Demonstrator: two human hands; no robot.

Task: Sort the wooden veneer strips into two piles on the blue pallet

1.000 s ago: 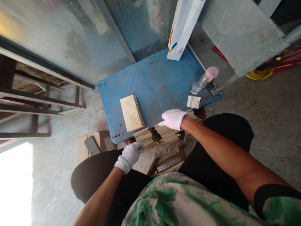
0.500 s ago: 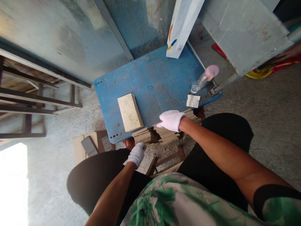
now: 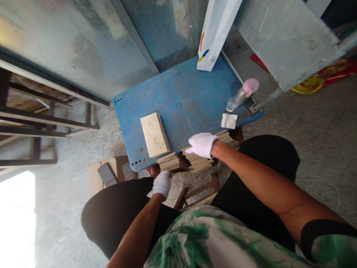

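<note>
Both my hands wear white gloves. My right hand lies on top of a leaning row of thin brown tiles at the near edge of a blue table, fingers stretched to the left. My left hand is curled closed just below the left stack of the same tiles, above my left thigh. What it grips is hidden. A small pile of pale rectangular tiles lies flat on the table, left of both hands.
A white paper bag stands at the table's far edge. A clear bottle with a pink cap and a folded white paper sit at its right end. A phone rests on cardboard on the floor. A wooden stool stands between my knees.
My left hand, which held a thin tile at the stack's front, has drawn back and down towards my thigh. My right hand stayed on the row of tiles.
</note>
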